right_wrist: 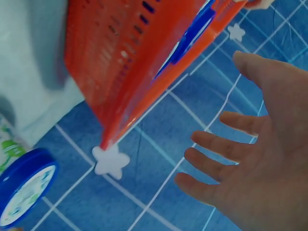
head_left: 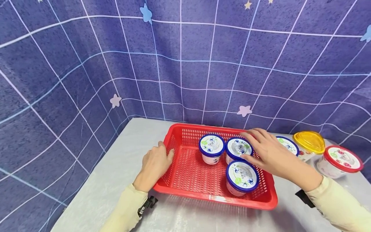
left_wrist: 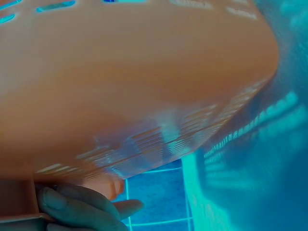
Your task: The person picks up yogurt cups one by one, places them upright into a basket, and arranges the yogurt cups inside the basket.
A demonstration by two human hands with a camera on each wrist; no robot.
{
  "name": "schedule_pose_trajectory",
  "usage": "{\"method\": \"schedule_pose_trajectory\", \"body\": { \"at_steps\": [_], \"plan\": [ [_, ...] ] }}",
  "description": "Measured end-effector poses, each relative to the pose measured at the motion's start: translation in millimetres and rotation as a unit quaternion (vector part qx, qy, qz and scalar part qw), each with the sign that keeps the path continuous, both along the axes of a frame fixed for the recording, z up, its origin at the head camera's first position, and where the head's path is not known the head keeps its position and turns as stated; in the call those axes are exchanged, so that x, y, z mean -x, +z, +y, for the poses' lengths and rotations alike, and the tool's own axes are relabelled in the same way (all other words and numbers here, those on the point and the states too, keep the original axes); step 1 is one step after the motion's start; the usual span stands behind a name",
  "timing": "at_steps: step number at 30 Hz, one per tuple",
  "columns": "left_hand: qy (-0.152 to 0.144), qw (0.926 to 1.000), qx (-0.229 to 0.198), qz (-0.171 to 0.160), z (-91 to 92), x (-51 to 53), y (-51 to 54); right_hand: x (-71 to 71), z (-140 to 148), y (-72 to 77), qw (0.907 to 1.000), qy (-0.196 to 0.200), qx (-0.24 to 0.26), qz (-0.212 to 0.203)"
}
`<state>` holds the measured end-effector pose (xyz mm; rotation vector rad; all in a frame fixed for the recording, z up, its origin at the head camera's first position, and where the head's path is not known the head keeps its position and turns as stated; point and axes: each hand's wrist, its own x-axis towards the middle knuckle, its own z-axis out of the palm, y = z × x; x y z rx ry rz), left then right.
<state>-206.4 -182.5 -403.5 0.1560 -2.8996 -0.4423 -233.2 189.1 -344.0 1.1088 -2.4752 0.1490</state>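
In the head view a red plastic basket [head_left: 188,174] holds three round tubs with blue-rimmed lids: one near its middle [head_left: 211,145], one right beside that [head_left: 236,149], and one nearer the front [head_left: 242,176]. My left hand [head_left: 153,164] grips the basket's left rim, thumb toward the inside; in the left wrist view its fingers [left_wrist: 82,207] lie against the basket wall [left_wrist: 144,86]. My right hand [head_left: 268,150] hovers over the right rim by the back right tub, fingers apart. The right wrist view shows this hand [right_wrist: 255,149] empty beside the basket [right_wrist: 115,62].
Right of the basket stand another blue-lidded tub [head_left: 287,145], a yellow-lidded tub [head_left: 310,141] and a red-lidded tub [head_left: 342,159], on a pale tabletop [head_left: 98,180]. A blue curtain with grid lines and stars [head_left: 179,74] hangs behind and at the left.
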Motion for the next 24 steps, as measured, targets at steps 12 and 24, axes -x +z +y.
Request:
{"method": "schedule_pose_trajectory", "body": {
  "at_steps": [12, 24],
  "plan": [
    [-0.005, 1.0000, -0.003, 0.003, -1.2, 0.8, 0.6, -5.0, 40.4, -11.9, 0.9942, -0.070, 0.059, -0.057],
    [-0.006, 1.0000, -0.004, 0.004, -1.3, 0.5, -1.5, -1.4, 69.1, -23.9, 0.9890, -0.093, 0.092, -0.069]
  ]
}}
